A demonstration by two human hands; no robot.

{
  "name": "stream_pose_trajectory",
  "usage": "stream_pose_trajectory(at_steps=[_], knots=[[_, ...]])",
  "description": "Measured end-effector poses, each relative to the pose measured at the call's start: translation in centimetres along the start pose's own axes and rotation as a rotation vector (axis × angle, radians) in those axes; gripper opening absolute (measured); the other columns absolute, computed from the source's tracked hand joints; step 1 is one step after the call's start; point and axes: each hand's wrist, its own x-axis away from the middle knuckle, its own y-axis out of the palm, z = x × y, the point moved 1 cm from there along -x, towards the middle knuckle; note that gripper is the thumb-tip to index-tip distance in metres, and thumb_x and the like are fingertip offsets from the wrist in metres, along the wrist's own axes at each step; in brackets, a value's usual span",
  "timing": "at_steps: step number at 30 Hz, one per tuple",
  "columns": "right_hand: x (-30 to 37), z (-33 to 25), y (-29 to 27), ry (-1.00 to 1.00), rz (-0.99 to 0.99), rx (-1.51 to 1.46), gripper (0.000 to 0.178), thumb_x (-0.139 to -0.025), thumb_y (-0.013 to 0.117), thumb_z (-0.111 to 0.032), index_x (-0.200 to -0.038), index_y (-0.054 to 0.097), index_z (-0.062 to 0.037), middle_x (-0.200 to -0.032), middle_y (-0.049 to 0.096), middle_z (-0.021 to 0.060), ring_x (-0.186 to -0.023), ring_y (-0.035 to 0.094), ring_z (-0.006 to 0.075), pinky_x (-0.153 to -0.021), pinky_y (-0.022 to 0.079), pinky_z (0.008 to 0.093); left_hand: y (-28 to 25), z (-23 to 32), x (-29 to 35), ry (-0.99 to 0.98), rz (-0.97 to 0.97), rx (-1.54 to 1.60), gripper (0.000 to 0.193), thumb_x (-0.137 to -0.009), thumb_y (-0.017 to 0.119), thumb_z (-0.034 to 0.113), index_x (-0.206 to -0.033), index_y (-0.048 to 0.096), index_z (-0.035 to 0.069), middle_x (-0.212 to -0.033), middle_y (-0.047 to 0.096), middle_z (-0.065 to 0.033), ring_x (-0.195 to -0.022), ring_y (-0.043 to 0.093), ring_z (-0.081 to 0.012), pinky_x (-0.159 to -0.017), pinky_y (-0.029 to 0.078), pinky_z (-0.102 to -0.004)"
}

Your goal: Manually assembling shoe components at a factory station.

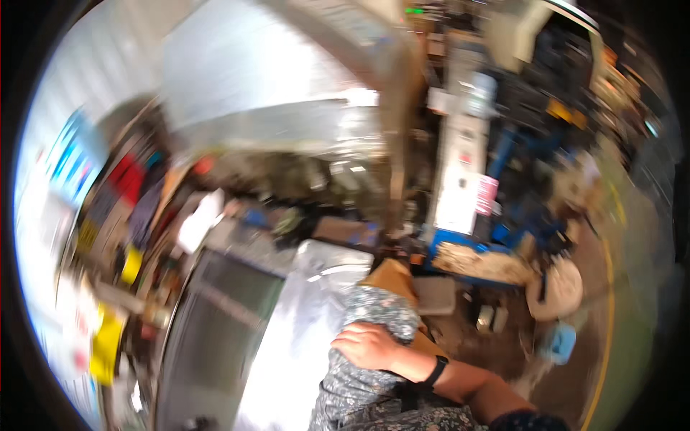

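Note:
My right hand [366,345] comes in from the lower right, a black band round its wrist. It lies over dark floral cloth [366,388] on my body, fingers together and rather flat. Nothing shows in its grasp, though motion blurs the picture. My left hand is out of view. Just left of the cloth is a bright, shiny pale surface [277,366], beside a dark glass-like panel [219,323] in a frame. Tan cloth [394,279] shows beyond the floral fabric.
A large pale metal housing [251,72] rises ahead. Right of it stands a long white-topped bench [460,187] with a blue edge. A round beige seat-like object [557,287] and a light-blue container [559,343] stand on the floor, near a yellow line [609,302]. Cluttered shelves line the left.

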Motion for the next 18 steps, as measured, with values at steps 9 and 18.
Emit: stream_pose_trajectory(at_steps=[9,18], knots=[[-1.0,-1.2,-1.4,-0.012,-0.052,0.08,0.016,-0.074,0.062,-0.002,-0.088,0.069,-0.0046,-0.088,0.068,0.0105,-0.083,0.062,0.0305,-0.075,0.051,0.039,6.3,-5.5,0.9,-0.097,0.104,0.466,0.06,-0.092,0.051,0.041,-0.134,0.047,-0.003,-0.143,0.035,-0.0326,-0.134,0.034,-0.0448,-0.112,0.028,-0.0505],[-0.8,-0.6,0.1,0.006,-0.085,0.126,0.02,-0.072,0.063,-0.002,-0.091,0.069,-0.0053,-0.09,0.068,0.0089,-0.084,0.062,0.0292,-0.076,0.05,0.0394,6.7,-11.3,-3.2,-0.298,0.004,0.353,0.069,-0.095,0.048,0.049,-0.138,0.042,-0.004,-0.148,0.032,-0.0307,-0.137,0.031,-0.0446,-0.113,0.027,-0.0492]])
